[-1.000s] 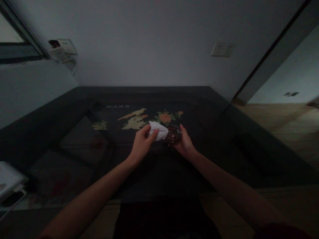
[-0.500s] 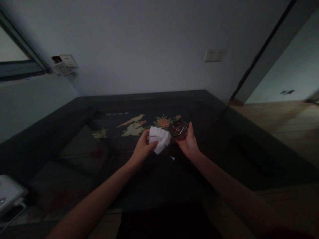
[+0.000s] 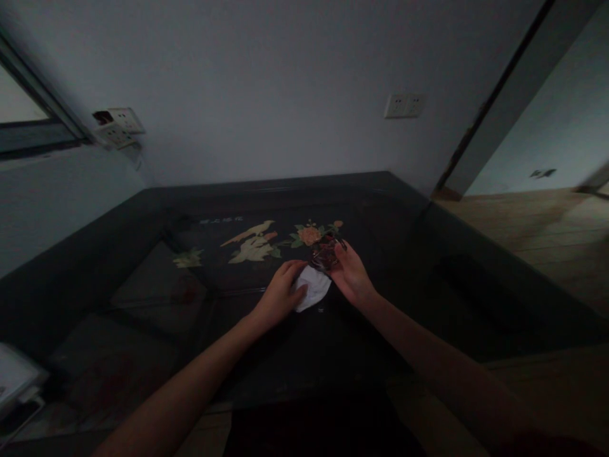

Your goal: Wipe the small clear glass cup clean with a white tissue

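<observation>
Glass dish (image 3: 325, 254) gripped in right hand (image 3: 351, 278), left hand (image 3: 280, 297) holding white tissue (image 3: 313, 293) against table (image 3: 404, 209)

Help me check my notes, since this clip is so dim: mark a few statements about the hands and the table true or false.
1. The left hand touches a white cloth. True.
2. The right hand is empty. False: it holds a small glass object.
3. The table is dark, with a bird and flower picture. True.
4. The cloth is red. False: it is white.
5. A wall socket sits above the table. True.
</observation>
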`<state>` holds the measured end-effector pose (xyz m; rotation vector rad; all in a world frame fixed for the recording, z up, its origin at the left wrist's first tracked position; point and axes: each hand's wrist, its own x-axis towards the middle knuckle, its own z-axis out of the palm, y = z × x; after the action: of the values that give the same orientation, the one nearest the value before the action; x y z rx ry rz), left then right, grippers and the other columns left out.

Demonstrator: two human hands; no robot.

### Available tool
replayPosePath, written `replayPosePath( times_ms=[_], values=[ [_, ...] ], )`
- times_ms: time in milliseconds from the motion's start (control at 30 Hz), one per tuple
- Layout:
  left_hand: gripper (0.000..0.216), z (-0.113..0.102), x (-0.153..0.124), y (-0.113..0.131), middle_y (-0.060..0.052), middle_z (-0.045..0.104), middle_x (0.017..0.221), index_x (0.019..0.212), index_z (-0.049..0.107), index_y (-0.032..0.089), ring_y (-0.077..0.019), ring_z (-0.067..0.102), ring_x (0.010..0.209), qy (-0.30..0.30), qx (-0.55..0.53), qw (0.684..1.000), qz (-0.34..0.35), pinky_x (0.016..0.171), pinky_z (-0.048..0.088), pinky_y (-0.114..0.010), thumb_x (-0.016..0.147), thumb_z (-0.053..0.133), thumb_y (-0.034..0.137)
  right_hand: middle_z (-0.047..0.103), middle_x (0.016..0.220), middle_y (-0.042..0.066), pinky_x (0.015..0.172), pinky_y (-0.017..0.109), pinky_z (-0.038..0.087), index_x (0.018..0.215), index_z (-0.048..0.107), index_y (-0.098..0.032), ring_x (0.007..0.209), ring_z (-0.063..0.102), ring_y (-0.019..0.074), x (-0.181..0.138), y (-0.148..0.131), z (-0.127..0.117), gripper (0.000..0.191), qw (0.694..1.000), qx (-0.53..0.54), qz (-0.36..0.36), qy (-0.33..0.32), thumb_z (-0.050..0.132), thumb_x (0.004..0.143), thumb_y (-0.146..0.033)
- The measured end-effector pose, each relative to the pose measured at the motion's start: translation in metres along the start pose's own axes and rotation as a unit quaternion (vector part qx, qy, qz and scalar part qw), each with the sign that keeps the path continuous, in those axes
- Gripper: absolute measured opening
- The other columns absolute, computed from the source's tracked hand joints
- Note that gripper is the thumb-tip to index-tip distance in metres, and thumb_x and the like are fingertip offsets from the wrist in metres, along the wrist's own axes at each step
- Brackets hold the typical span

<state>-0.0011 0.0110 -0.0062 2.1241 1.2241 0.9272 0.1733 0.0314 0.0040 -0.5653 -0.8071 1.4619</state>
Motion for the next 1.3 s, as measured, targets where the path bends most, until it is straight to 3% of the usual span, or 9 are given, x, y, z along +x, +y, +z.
replayPosePath(
  times_ms=[200,333,467,633,800,1033,1133,1200,1300],
  values=[
    [0.050,-0.004,0.001,0.008,-0.015,0.047,0.136,0.124,0.052,0.016,-0.0269,0.042,0.129,0.047,-0.026,0.998,0.027,0.110,0.032,-0.046,0.077,0.065,0.027,0.064,0.106,0.001,0.084,0.038,0.053,0.103,0.055,-0.027,0.095,0.064,0.0194,-0.003,0.004,0.002,0.048,1.000,-0.015,-0.011,-0.008,0.080,0.063,-0.036],
    [0.066,-0.001,-0.001,0.020,-0.015,0.053,0.134,0.129,0.048,0.015,-0.0286,0.047,0.126,0.051,-0.089,0.994,-0.031,0.109,0.034,-0.046,0.071,0.072,0.033,0.063,0.109,0.000,0.096,0.040,0.048,0.106,0.053,-0.030,0.102,0.062,0.0197,-0.006,0.004,0.008,0.052,0.999,-0.026,-0.021,-0.025,0.081,0.062,-0.033],
    [0.073,0.004,-0.005,0.029,-0.014,0.054,0.133,0.133,0.043,0.016,-0.0289,0.050,0.125,0.064,-0.151,0.985,-0.059,0.107,0.036,-0.044,0.069,0.074,0.033,0.060,0.117,0.002,0.104,0.042,0.043,0.111,0.051,-0.030,0.111,0.058,0.0209,-0.013,0.007,0.015,0.060,0.997,-0.057,-0.044,-0.031,0.082,0.061,-0.032],
    [0.080,0.002,-0.006,0.032,-0.015,0.050,0.137,0.138,0.032,0.018,-0.0269,0.049,0.125,0.124,-0.194,0.973,-0.016,0.108,0.036,-0.043,0.070,0.073,0.029,0.057,0.124,0.003,0.104,0.042,0.043,0.115,0.047,-0.030,0.115,0.056,0.0216,-0.022,0.010,0.021,0.070,0.990,-0.099,-0.068,-0.075,0.085,0.056,-0.026],
    [0.086,-0.002,-0.004,0.036,-0.015,0.048,0.137,0.137,0.029,0.020,-0.0267,0.050,0.125,0.119,-0.277,0.953,-0.029,0.107,0.037,-0.042,0.066,0.076,0.022,0.057,0.128,0.004,0.105,0.041,0.042,0.115,0.050,-0.030,0.118,0.054,0.0212,-0.028,0.004,0.024,0.057,0.983,-0.142,-0.064,-0.098,0.079,0.066,-0.033],
    [0.064,-0.006,0.005,0.029,-0.012,0.061,0.123,0.119,0.051,0.018,-0.0271,0.058,0.115,0.159,-0.410,0.892,-0.106,0.102,0.042,-0.039,0.062,0.080,0.026,0.057,0.132,0.005,0.109,0.039,0.037,0.120,0.057,-0.028,0.125,0.050,0.0202,-0.017,-0.008,0.019,0.045,0.965,-0.222,-0.032,-0.133,0.065,0.079,-0.044],
    [0.053,-0.006,0.007,0.021,-0.010,0.065,0.116,0.112,0.057,0.018,-0.0261,0.060,0.109,0.177,-0.454,0.863,-0.131,0.096,0.046,-0.038,0.065,0.078,0.030,0.068,0.108,0.004,0.087,0.038,0.050,0.120,0.057,-0.029,0.098,0.063,0.0195,0.000,-0.011,0.001,0.049,0.963,-0.263,-0.011,-0.064,0.070,0.074,-0.041],
    [0.053,-0.005,0.008,0.018,-0.009,0.065,0.113,0.112,0.056,0.019,-0.0248,0.063,0.102,0.185,-0.503,0.832,-0.143,0.088,0.050,-0.038,0.066,0.076,0.035,0.068,0.089,0.003,0.076,0.034,0.050,0.110,0.063,-0.025,0.084,0.063,0.0179,0.008,-0.010,-0.012,0.045,0.936,-0.348,-0.010,-0.056,0.075,0.069,-0.039],
    [0.049,-0.005,0.007,0.017,-0.008,0.067,0.104,0.107,0.057,0.018,-0.0216,0.066,0.088,0.172,-0.569,0.787,-0.163,0.078,0.053,-0.035,0.067,0.074,0.041,0.063,0.078,0.002,0.066,0.031,0.044,0.093,0.068,-0.020,0.072,0.056,0.0164,0.012,-0.006,-0.026,0.041,0.867,-0.488,0.007,-0.104,0.080,0.061,-0.042]
  ],
)
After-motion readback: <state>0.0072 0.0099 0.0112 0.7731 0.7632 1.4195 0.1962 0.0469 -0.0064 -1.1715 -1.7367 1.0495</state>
